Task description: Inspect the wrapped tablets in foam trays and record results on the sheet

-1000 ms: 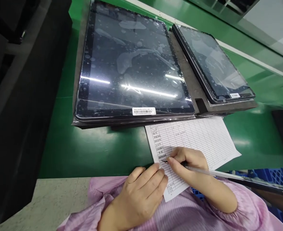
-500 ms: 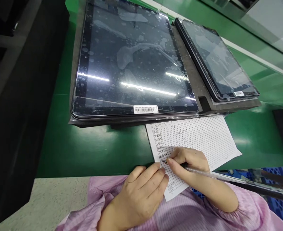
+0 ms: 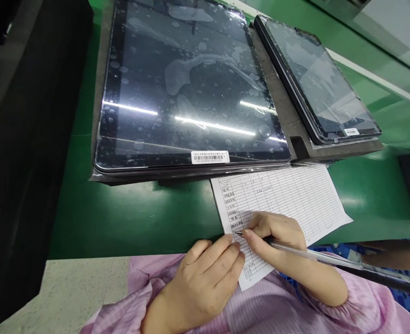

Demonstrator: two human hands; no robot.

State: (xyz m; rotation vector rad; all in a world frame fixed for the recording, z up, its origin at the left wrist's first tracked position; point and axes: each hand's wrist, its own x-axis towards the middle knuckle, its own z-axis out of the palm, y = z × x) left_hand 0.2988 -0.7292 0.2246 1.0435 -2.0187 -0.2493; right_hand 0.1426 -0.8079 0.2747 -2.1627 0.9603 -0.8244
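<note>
1. Far left, I see a black block-like structure (image 3: 27,153) rising beside the green tabletop (image 3: 128,218).
2. A large dark screen (image 3: 191,83), blotched beneath its glossy surface, lies face up on a dark brown board (image 3: 277,93), a barcode label (image 3: 210,157) near its front edge.
3. Below it, my view shows the left hand (image 3: 208,276) spread flat, gripping nothing, its fingertips resting on the paper form's left edge.
4. The printed paper form (image 3: 305,195) lies on the tabletop just in front of the board, its near corner overhanging the edge.
5. The right hand (image 3: 281,229) rests on the form, pinching a clear-barrelled pen (image 3: 316,254), tip at the left columns; whether it touches, I cannot tell.
6. Beyond, at right, a second screen (image 3: 319,83) lies tilted across my frame.
</note>
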